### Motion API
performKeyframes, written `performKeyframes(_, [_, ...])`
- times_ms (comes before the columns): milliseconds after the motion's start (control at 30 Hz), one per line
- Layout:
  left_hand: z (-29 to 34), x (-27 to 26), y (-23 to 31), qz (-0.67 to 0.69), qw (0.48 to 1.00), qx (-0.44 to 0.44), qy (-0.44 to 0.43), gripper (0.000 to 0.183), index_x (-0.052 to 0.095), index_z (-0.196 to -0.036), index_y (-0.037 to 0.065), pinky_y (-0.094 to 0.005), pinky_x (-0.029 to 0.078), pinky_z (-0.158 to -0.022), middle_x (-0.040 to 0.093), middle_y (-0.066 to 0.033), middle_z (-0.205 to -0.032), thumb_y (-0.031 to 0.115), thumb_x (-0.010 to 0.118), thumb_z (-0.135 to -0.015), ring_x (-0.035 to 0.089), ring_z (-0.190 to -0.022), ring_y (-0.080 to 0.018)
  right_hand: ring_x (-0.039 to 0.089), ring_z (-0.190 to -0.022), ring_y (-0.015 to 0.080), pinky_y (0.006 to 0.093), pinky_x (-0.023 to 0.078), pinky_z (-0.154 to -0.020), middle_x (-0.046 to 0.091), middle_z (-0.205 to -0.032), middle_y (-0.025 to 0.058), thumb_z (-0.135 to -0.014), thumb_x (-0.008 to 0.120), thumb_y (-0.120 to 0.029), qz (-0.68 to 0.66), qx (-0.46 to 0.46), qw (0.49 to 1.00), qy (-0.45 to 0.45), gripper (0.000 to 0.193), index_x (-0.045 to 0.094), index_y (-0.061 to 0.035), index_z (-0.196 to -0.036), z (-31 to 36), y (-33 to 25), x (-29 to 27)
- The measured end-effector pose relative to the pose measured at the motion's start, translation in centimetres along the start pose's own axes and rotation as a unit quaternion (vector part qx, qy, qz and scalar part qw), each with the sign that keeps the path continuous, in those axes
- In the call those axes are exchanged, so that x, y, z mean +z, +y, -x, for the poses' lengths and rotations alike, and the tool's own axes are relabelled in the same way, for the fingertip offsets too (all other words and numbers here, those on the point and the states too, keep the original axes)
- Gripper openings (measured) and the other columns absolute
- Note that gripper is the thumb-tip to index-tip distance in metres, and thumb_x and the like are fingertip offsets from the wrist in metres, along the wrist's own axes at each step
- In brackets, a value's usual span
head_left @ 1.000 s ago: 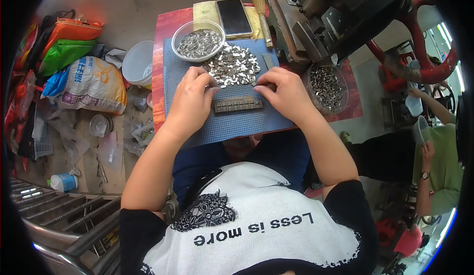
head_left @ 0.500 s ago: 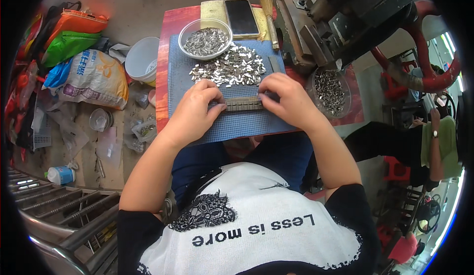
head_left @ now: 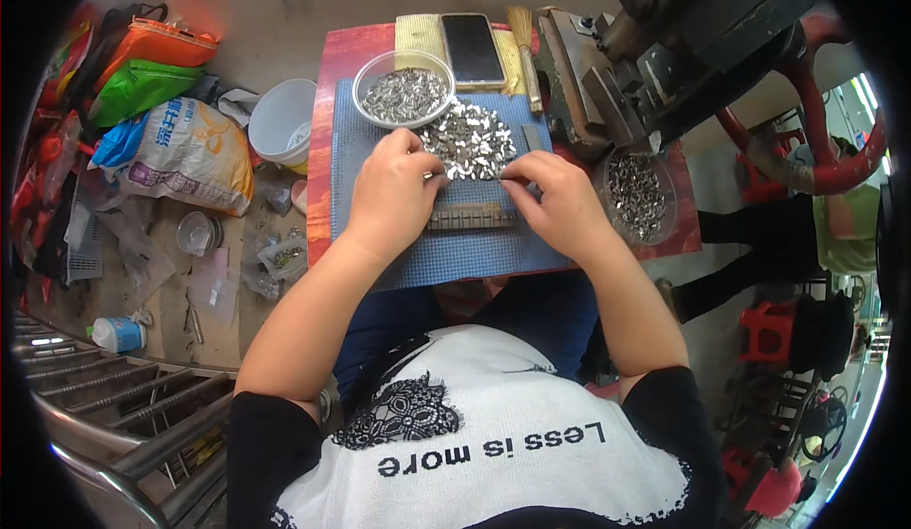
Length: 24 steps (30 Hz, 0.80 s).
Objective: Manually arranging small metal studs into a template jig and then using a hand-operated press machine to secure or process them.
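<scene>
A heap of small metal pieces (head_left: 479,140), some shiny and some dark, lies on the blue textured mat (head_left: 380,261). My left hand (head_left: 394,187) is at the heap's near left edge, thumb and fingers pinched together. At the near right edge, my right hand (head_left: 558,199) also has its fingertips together. Whatever either pinch holds is too small to make out. Just nearer to me than the heap, a slotted metal bar (head_left: 467,216) lies crosswise on the mat, touched by neither hand. A clear round bowl (head_left: 359,102) of thin silvery pieces stands behind my left hand.
A phone (head_left: 473,47) lies on a yellow cloth (head_left: 418,40) at the back, beside a small straw brush (head_left: 523,50). A dark machine (head_left: 655,64) rises at the right, near a clear tub of metal pieces (head_left: 634,192). A white bucket (head_left: 282,116) stands left of the table.
Both hands have left the ends of the slotted bar and moved away from me to the heap's near edge. The bar stays on the mat.
</scene>
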<state>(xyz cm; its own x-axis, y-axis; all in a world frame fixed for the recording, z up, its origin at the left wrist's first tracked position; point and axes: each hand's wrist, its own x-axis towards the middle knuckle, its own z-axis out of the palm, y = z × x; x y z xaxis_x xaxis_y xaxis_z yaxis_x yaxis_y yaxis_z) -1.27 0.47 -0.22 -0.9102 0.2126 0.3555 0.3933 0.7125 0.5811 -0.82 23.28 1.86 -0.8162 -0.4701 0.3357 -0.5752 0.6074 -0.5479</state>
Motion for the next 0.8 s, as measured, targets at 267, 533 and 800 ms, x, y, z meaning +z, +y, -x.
performKeyframes(267, [0.4,0.1,-0.5,-0.015,0.997,0.073,0.030,0.016,0.068,-0.090,0.000,-0.0396,0.051,-0.082,0.064,-0.0127,-0.096,0.007,0.076,-0.079,0.063,-0.094,-0.0321,0.062,-0.089,0.0323,0.0429,0.051,-0.080,0.062,-0.087,0.0122,-0.082,0.072,-0.013,0.055,0.043,0.998,-0.009,0.011,0.071,-0.0038,-0.086,-2.1,0.1,3.3])
performKeyframes(533, [2.5,-2.1,-0.4,0.225,0.963,-0.136,-0.064,0.010,0.067,-0.091,-0.001,-0.0363,0.052,-0.071,0.069,-0.0133,-0.084,0.006,0.070,-0.084,0.066,-0.076,-0.0261,0.062,-0.091,0.0326,0.0424,0.051,-0.081,0.062,-0.088,0.0137,-0.082,0.070,-0.010,0.064,-0.037,0.997,-0.039,0.011,0.069,-0.0016,-0.088,-2.0,0.5,2.8])
performKeyframes(800, [2.5,-2.0,0.2,0.178,0.973,-0.084,-0.124,0.010,0.069,-0.089,0.001,-0.0368,0.050,-0.082,0.064,-0.0136,-0.092,0.009,0.071,-0.083,0.062,-0.090,-0.0271,0.063,-0.089,0.0331,0.0417,0.051,-0.079,0.063,-0.089,0.0133,-0.081,0.070,-0.009,0.021,0.007,0.999,-0.047,0.010,0.068,-0.0010,-0.088,-2.2,0.5,2.8])
